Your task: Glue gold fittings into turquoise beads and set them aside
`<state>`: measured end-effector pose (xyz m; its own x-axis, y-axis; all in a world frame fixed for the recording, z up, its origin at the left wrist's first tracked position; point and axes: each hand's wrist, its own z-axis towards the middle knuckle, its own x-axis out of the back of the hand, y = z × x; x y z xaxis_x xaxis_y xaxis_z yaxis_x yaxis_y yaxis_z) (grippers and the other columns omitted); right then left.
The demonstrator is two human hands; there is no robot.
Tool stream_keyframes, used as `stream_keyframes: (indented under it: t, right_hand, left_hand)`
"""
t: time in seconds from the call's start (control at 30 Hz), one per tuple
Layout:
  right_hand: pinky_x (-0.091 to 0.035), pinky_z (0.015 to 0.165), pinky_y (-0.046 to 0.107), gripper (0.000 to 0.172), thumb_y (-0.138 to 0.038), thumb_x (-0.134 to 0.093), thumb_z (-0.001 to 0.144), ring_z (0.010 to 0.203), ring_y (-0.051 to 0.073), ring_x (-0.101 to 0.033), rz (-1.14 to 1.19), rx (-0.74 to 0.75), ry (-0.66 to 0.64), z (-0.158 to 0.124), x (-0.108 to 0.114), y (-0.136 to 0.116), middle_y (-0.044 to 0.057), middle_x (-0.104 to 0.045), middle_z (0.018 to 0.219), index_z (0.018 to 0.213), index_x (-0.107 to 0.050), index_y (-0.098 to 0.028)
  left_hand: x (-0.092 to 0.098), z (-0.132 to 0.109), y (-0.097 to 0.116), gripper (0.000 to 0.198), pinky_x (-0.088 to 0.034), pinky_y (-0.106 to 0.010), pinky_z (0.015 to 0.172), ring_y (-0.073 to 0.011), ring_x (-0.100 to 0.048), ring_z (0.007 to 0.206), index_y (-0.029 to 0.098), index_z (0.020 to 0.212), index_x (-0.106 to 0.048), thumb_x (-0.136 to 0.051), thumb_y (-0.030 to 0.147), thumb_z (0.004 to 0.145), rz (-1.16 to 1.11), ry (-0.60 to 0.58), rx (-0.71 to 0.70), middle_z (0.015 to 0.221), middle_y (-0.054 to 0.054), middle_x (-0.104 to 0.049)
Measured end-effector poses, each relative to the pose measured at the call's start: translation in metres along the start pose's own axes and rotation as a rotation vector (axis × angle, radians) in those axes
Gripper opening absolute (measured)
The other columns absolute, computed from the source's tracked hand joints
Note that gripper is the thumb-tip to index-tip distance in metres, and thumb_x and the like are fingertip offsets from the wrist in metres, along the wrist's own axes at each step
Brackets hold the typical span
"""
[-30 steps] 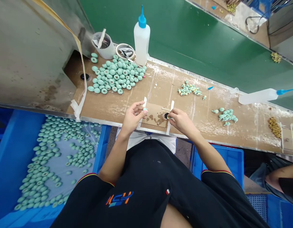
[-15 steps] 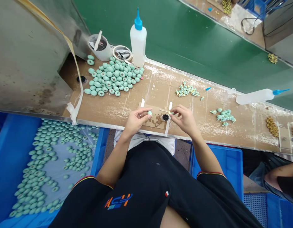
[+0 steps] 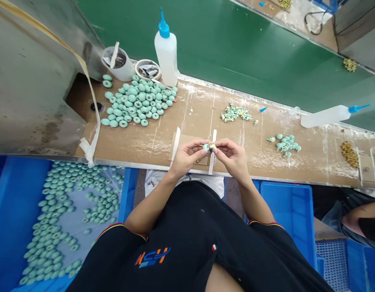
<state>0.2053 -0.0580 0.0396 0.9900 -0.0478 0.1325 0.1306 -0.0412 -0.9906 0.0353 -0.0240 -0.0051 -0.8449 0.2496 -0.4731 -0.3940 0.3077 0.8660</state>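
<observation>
My left hand (image 3: 187, 156) pinches a small teal round piece (image 3: 206, 147) between thumb and fingers. My right hand (image 3: 231, 156) pinches a tiny yellowish-teal part (image 3: 212, 146) and presses it against that round piece. Both hands meet above a cardboard pad (image 3: 187, 144) taped to the brown bench near its front edge. A heap of the same teal round pieces (image 3: 138, 103) lies at the back left of the bench. Small teal-yellow parts (image 3: 236, 113) lie in a loose pile further back to the right.
An upright glue bottle (image 3: 166, 50) with a blue tip stands behind the heap; another bottle (image 3: 330, 115) lies on its side at right. A white cup (image 3: 116, 65) and tape roll (image 3: 147, 69) stand nearby. The blue crate (image 3: 38, 223) at left holds several teal pieces. Another person's arm (image 3: 357, 221) is at far right.
My hands moved together: the right one lifted its small part from the dark glue spot on the pad and brought it against the teal piece in my left hand.
</observation>
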Motion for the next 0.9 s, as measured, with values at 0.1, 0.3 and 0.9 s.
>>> stream_keyframes:
  t: [0.1,0.3,0.9]
  right_hand:
    - [-0.068,0.089,0.039,0.04,-0.063,-0.082,0.084,0.09,0.021,-0.077,0.015,0.008,0.006,-0.002,0.0,0.001,0.005,-0.078,0.097,0.095,-0.076,-0.026]
    - [-0.067,0.09,0.04,0.032,-0.057,-0.082,0.087,0.092,0.021,-0.077,0.051,0.022,0.008,-0.005,-0.001,0.004,0.004,-0.078,0.099,0.096,-0.077,-0.026]
    - [-0.065,0.082,0.036,0.008,-0.036,-0.08,0.094,0.092,0.02,-0.077,-0.129,0.226,0.042,-0.014,-0.001,-0.003,0.003,-0.082,0.098,0.095,-0.081,-0.028]
  left_hand:
    - [-0.003,0.001,-0.001,0.041,-0.067,-0.036,0.086,-0.021,-0.077,0.092,0.025,0.098,-0.085,-0.096,0.052,0.069,-0.022,-0.021,-0.015,0.1,-0.006,-0.081]
    - [-0.003,-0.001,0.0,0.035,-0.065,-0.037,0.086,-0.0195,-0.075,0.089,0.025,0.098,-0.086,-0.094,0.048,0.072,-0.011,-0.048,-0.046,0.1,-0.006,-0.078]
    - [-0.001,-0.006,0.019,0.027,-0.063,-0.03,0.077,-0.016,-0.072,0.083,0.025,0.103,-0.086,-0.09,0.041,0.081,0.124,-0.119,-0.198,0.093,-0.005,-0.073]
